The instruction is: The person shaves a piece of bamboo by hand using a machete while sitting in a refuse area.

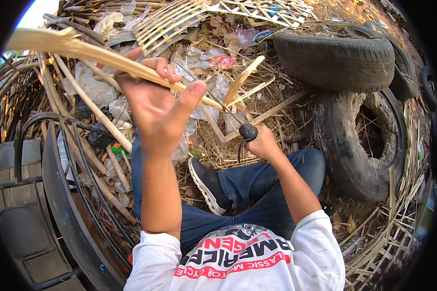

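Note:
My left hand (153,109) is raised in front of me, its thumb and fingers closed on a long pale bamboo strip (94,54). The strip slants from the upper left down toward the middle, where its far end is split into pieces that splay apart (240,82). In my right hand (264,144), lower and to the right, is a knife with a rounded black handle (248,131). Its thin dark blade points up and left and crosses the strip close to the split; whether it sits inside the cut I cannot tell.
Old tyres (332,60) are piled at the right. Bamboo poles (87,102) and plastic litter lie at the left and ahead. Woven bamboo lattices (172,22) rest at the back. A black metal-framed seat (24,233) stands at the lower left. My shoe (209,186) is below the knife.

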The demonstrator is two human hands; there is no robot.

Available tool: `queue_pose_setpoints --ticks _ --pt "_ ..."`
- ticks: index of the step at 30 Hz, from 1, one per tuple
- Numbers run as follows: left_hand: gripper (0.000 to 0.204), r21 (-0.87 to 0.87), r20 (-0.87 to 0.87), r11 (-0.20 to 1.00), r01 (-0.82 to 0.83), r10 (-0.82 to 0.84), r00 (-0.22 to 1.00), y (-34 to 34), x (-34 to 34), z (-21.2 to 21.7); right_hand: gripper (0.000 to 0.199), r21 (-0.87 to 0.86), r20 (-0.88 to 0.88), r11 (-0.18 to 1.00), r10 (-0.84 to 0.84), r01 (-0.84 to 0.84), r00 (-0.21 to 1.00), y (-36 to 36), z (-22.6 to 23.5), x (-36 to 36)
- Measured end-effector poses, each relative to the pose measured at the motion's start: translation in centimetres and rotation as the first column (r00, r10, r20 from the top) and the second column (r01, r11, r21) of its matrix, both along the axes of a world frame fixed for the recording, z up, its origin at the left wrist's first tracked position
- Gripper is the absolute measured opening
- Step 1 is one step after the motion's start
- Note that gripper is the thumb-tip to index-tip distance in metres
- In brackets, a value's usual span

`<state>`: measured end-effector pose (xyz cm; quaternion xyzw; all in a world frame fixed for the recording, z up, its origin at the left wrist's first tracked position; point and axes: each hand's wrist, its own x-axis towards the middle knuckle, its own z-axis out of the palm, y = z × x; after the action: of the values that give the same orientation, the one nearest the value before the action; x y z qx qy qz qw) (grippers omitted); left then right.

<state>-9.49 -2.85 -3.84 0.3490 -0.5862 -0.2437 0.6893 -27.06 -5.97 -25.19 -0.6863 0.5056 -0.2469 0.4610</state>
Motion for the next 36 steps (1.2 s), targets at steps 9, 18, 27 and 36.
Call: queue_pose_setpoints --ticks 9,18,27,36 --pt "0.125 0.338 -0.057 0.936 -0.095 0.121 0.991 5.4 11.1 -6.5 0.030 0.250 -0.209 0.963 -0.045 0.097 0.977 -1.3 -9.6 -0.7" --pt "0.120 0.308 -0.203 0.932 -0.190 0.259 0.944 11.0 17.8 -6.9 0.029 0.080 -0.148 0.997 0.007 0.005 0.989 -1.7 -4.1 0.7" --pt "0.116 0.376 -0.253 0.903 -0.211 0.319 0.914 12.9 20.1 -10.4 0.025 0.176 -0.170 0.981 -0.056 0.087 0.984 0.0 -8.5 -1.1" --pt "0.118 0.374 -0.194 0.880 -0.292 0.382 0.904 13.5 20.8 -9.1 0.024 0.005 -0.033 1.000 -0.010 0.010 0.999 -0.8 -8.0 -0.9"
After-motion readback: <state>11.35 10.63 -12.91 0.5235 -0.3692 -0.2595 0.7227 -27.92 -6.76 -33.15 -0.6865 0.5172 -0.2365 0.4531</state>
